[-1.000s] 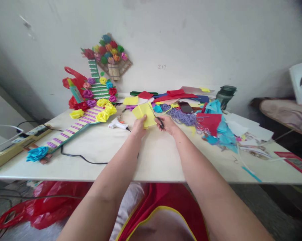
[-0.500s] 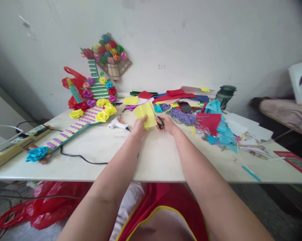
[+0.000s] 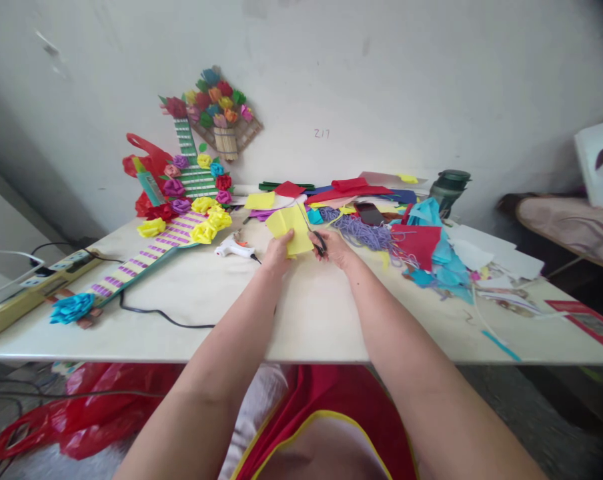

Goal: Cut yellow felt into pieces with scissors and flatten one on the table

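Note:
Over the middle of the white table, my left hand [image 3: 278, 252] pinches a yellow sheet of paper [image 3: 292, 228] near its lower left edge, thumb on top. My right hand [image 3: 335, 249] is closed around the black handles of a pair of scissors [image 3: 321, 244]. The blades point up and away along the paper's right edge; whether they touch the paper I cannot tell. Left of my left hand lies a white glue gun [image 3: 234, 247] with an orange part and a black cord.
Behind my hands are stacked coloured papers [image 3: 349, 190], a phone [image 3: 369, 213] and purple shredded strips [image 3: 364, 232]. A dark bottle [image 3: 450, 190] stands at the back right. On the left are a flower-decorated guitar shape [image 3: 151, 250] and a power strip [image 3: 41, 287].
Both hands, the paper and the scissors stay almost where they were. The whole view has shifted very slightly.

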`<state>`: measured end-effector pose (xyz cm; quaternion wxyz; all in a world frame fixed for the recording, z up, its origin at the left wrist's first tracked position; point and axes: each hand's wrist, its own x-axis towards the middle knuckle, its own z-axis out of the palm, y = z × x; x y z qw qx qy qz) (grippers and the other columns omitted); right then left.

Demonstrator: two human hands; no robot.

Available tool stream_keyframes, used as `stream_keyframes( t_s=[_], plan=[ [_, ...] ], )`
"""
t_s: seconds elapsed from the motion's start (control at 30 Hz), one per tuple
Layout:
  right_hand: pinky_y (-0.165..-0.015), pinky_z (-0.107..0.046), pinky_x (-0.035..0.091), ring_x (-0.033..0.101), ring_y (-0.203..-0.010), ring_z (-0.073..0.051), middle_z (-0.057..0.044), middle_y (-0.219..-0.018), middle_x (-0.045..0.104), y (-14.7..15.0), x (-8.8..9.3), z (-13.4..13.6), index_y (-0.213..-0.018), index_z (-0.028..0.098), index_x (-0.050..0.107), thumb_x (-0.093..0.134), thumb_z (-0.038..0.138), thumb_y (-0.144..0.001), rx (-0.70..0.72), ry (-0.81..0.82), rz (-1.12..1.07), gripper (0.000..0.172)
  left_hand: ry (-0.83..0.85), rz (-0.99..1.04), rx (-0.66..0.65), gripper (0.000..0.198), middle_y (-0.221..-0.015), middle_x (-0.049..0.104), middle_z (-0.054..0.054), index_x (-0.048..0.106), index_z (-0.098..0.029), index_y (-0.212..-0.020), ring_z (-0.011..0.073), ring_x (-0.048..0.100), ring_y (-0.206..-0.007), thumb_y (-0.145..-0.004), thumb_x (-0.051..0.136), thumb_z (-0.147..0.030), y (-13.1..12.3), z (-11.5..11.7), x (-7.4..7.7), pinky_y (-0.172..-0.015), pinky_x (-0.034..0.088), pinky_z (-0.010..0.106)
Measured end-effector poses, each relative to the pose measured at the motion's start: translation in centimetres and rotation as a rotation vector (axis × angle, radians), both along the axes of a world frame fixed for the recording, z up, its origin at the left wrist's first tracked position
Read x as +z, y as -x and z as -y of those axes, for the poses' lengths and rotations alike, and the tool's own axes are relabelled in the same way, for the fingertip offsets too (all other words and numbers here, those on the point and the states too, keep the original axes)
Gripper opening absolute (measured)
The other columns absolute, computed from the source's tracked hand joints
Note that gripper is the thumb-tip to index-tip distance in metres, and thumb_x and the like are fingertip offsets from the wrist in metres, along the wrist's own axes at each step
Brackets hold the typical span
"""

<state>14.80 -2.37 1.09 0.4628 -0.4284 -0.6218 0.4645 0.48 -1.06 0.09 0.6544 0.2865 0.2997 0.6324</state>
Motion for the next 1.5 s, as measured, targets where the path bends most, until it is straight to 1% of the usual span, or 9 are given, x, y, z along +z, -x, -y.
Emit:
stream_keyframes(
  t_s=[0.1, 0.23, 0.5, 0.63, 0.87, 1.07, 1.3, 1.5],
  plan=[
    [-0.027, -0.015, 0.023, 0.045, -0.032, -0.006, 0.006, -0.044, 0.049, 0.0, -0.09, -0.1, -0.068, 0.019, 0.049, 0.061, 0.046, -0.073, -0.004, -0.005, 0.003, 0.03, -0.01, -0.013, 0.001, 0.015, -0.077, 0.069, 0.007, 0.062, -0.011, -0.089, 0.0197, 0.067, -0.072, -0.074, 0.058, -0.013, -0.01, 0.13, 0.13, -0.062, 0.053, 0.026],
    [-0.028, -0.015, 0.023, 0.045, -0.032, -0.005, 0.007, -0.044, 0.049, 0.0, -0.18, -0.21, -0.071, 0.018, 0.05, 0.062, 0.045, -0.072, -0.009, -0.018, -0.001, 0.03, -0.011, -0.015, 0.005, 0.014, -0.075, 0.069, 0.007, 0.062, -0.011, -0.088, 0.0195, 0.067, -0.072, -0.075, 0.057, -0.013, -0.03, 0.15, 0.17, -0.061, 0.052, 0.025],
    [-0.028, -0.015, 0.025, 0.049, -0.034, -0.007, 0.006, -0.046, 0.053, 0.09, -0.3, -0.34, -0.076, 0.018, 0.051, 0.061, 0.046, -0.072, 0.011, 0.0, 0.0, 0.03, -0.023, -0.001, -0.003, 0.011, -0.069, 0.068, 0.005, 0.061, -0.011, -0.086, 0.0176, 0.066, -0.064, -0.076, 0.056, -0.011, -0.07, 0.27, 0.22, -0.057, 0.051, 0.024],
    [-0.028, -0.014, 0.025, 0.051, -0.035, -0.008, 0.004, -0.047, 0.054, -0.01, -0.12, -0.13, -0.075, 0.018, 0.051, 0.058, 0.049, -0.074, 0.027, -0.007, -0.006, 0.032, -0.02, -0.009, -0.015, 0.014, -0.073, 0.069, 0.005, 0.062, -0.012, -0.088, 0.0178, 0.066, -0.064, -0.075, 0.057, -0.013, 0.0, 0.04, -0.03, -0.06, 0.053, 0.026],
    [-0.029, -0.015, 0.025, 0.051, -0.036, -0.008, 0.004, -0.047, 0.054, -0.19, 0.07, 0.01, -0.074, 0.018, 0.05, 0.057, 0.05, -0.074, 0.028, -0.001, -0.009, 0.032, 0.0, -0.018, -0.043, 0.018, -0.081, 0.07, 0.009, 0.062, -0.011, -0.091, 0.0203, 0.068, -0.076, -0.074, 0.059, -0.014, -0.06, -0.04, -0.13, -0.074, 0.053, 0.03],
    [-0.028, -0.015, 0.025, 0.048, -0.034, -0.007, 0.005, -0.044, 0.051, -0.08, 0.16, 0.18, -0.072, 0.018, 0.05, 0.057, 0.048, -0.074, 0.015, -0.012, -0.012, 0.031, -0.002, -0.006, -0.058, 0.019, -0.082, 0.07, 0.009, 0.061, -0.01, -0.093, 0.0203, 0.068, -0.077, -0.075, 0.057, -0.012, -0.14, 0.06, -0.13, -0.077, 0.053, 0.032],
    [-0.027, -0.016, 0.025, 0.044, -0.032, -0.006, 0.007, -0.042, 0.048, 0.02, -0.02, -0.09, -0.069, 0.019, 0.048, 0.06, 0.046, -0.074, -0.002, -0.037, -0.031, 0.03, 0.001, -0.004, -0.047, 0.015, -0.08, 0.07, 0.007, 0.062, -0.012, -0.09, 0.0183, 0.067, -0.073, -0.076, 0.057, -0.012, -0.08, -0.13, -0.29, -0.072, 0.053, 0.028],
    [-0.027, -0.016, 0.024, 0.045, -0.032, -0.006, 0.007, -0.043, 0.049, 0.13, -0.13, -0.27, -0.074, 0.019, 0.05, 0.062, 0.044, -0.072, -0.013, -0.033, -0.025, 0.027, 0.012, -0.008, -0.03, 0.015, -0.079, 0.069, 0.007, 0.062, -0.012, -0.09, 0.0176, 0.067, -0.068, -0.076, 0.057, -0.013, -0.04, -0.03, -0.19, -0.066, 0.053, 0.026]
  ],
)
